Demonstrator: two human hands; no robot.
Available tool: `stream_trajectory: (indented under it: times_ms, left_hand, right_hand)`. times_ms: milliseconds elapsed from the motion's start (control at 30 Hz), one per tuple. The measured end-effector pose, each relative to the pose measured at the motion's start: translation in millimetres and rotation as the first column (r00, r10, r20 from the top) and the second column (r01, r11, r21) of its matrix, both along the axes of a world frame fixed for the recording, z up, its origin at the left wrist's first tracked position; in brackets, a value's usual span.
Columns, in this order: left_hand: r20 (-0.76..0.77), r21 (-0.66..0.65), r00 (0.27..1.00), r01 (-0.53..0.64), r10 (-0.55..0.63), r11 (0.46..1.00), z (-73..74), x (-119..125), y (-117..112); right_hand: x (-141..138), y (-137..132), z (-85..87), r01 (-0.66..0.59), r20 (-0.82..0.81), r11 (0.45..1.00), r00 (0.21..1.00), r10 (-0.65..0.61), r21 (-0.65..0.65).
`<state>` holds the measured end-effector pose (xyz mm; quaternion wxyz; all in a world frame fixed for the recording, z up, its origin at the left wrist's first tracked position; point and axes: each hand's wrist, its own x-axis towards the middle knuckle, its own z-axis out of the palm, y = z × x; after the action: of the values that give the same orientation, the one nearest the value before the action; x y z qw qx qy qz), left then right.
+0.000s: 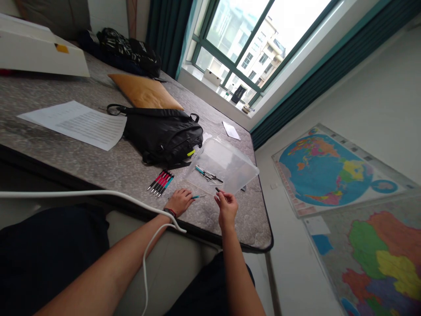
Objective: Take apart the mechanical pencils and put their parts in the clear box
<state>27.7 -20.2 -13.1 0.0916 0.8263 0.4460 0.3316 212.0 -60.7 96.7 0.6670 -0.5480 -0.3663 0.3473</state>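
Note:
My left hand (179, 202) rests low over the mattress, its fingers closed on a teal pen barrel (195, 197) whose thin tip points right. To the right, my right hand (227, 207) is raised a little and pinches a small black piece (217, 190), which looks like a pen part. Beyond both hands lies a clear plastic box (235, 164), tipped on its side. Loose teal, silver and black pen parts (208, 174) lie at its near left. Left of my left hand, several pens (160, 182) are lined up side by side, mostly red and black, with a teal one at the right end.
A black backpack (161, 134) lies behind the pens, near a printed sheet (82, 123) and a brown envelope (148, 91). White cables (98, 192) cross in front of my left forearm. The mattress edge (245, 246) runs close below my hands; wall maps (325, 166) hang at right.

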Motion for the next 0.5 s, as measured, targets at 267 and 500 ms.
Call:
stream_trajectory:
  times_ms: [267, 500]
  left_hand:
    - [0.002, 0.009, 1.0, -0.002, 0.002, 1.0, 0.7, 0, 0]
    - [-0.004, 0.016, 1.0, -0.007, 0.007, 1.0, -0.7, 0, 0]
  right_hand:
    - [7, -10, -16.7, -0.244, -0.287, 0.959, 0.938, 0.196, -0.142]
    - [-3, -8, -21.6, -0.23, -0.19, 0.96, 0.961, 0.198, -0.159]
